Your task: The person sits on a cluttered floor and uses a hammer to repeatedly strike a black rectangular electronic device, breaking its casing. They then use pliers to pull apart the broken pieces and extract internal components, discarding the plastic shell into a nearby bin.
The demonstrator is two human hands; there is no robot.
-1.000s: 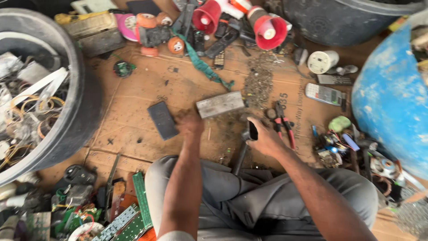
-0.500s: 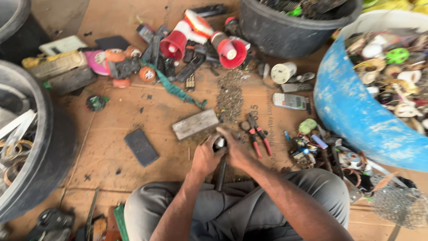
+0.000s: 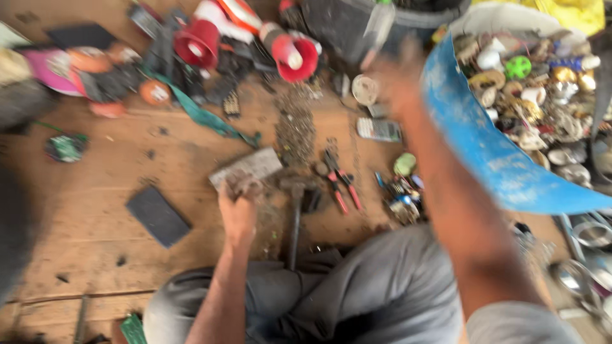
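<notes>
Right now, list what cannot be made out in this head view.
1. Right hand: motion blur smears it, so whether it holds anything is unreadable.
2. Left hand: blurred at the grey block; its grip is unclear.
3. Blue tub: cut off by the right edge.
4. Scrap pieces inside the tub: too blurred to identify.

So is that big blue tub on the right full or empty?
Full, or close to it. The blue tub is heaped to its rim with small mixed scrap parts, white, green and metallic. The blurred right hand reaches beside it.
</notes>
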